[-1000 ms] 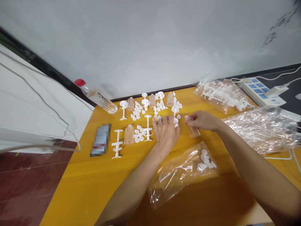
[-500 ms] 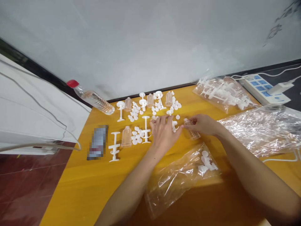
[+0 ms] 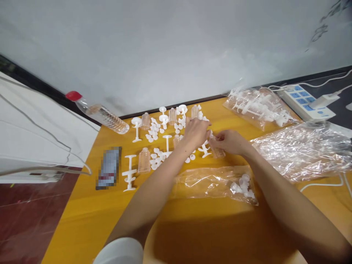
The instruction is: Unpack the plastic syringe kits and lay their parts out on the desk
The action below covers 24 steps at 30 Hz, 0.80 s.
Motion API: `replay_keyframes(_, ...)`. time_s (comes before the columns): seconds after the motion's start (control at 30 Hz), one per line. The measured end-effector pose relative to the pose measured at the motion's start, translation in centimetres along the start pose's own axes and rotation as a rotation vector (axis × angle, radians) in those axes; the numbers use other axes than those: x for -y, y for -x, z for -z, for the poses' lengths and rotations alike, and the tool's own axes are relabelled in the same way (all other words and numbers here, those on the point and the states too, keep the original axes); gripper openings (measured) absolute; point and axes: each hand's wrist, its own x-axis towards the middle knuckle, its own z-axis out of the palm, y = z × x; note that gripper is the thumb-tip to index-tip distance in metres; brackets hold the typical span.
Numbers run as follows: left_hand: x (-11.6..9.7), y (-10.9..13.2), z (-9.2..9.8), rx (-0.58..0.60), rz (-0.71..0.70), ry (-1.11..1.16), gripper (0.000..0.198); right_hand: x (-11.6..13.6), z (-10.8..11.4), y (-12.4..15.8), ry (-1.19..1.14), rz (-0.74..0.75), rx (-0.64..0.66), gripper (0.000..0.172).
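Note:
My right hand (image 3: 232, 141) is closed on a small clear ribbed plastic bottle (image 3: 219, 151), gripping it near its neck while it leans over the table. My left hand (image 3: 195, 131) is beside the bottle's mouth, its fingers bent together; what they hold, if anything, is hidden. Small white caps (image 3: 203, 116) lie just beyond the left hand. Below it is a white plastic piece with curved arms (image 3: 205, 149). Further left are more clear bottles (image 3: 144, 160), piles of white caps (image 3: 157, 158) and white T-shaped stems with discs (image 3: 130, 172).
A clear bag with white caps (image 3: 243, 187) lies in front of my hands. To the right are a bag of white stems (image 3: 262, 108), a large clear bag (image 3: 299, 150) and a power strip (image 3: 306, 102). A red-capped water bottle (image 3: 106, 118) and a phone-like object (image 3: 109, 168) lie left.
My left hand has moved away from me and right, its spread fingers now bent near the bottle's mouth. The right hand still grips the bottle. The front bag has shifted and flattened.

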Motion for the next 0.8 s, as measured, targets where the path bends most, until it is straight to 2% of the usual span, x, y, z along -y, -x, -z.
replay_keyframes(0.1,0.5,3.1,1.6,-0.037,0.018,0.052,0.017,0.3,-0.2,-0.4,-0.023,0.020,-0.002,0.053)
replay_keyframes(0.17,0.8,5.4,2.2,-0.022,0.005,0.103,0.021,0.6,-0.3,-0.5,-0.032,0.028,-0.009,0.051)
replay_keyframes(0.3,1.5,8.1,1.8,0.021,-0.040,0.158,0.040,1.2,-0.6,-0.6,-0.038,-0.009,-0.037,0.042)
replay_keyframes(0.4,2.0,8.6,0.8,0.026,-0.042,0.163,0.042,1.8,-0.8,-0.7,-0.039,-0.066,-0.090,0.040)
replay_keyframes(0.6,2.3,8.5,-0.5,-0.037,-0.008,0.163,0.021,2.3,-0.9,-0.6,-0.027,-0.119,-0.141,0.046)
replay_keyframes(0.8,2.1,8.1,-0.8,-0.097,0.060,0.154,0.025,1.5,-1.1,-0.7,-0.075,-0.089,-0.128,0.054)
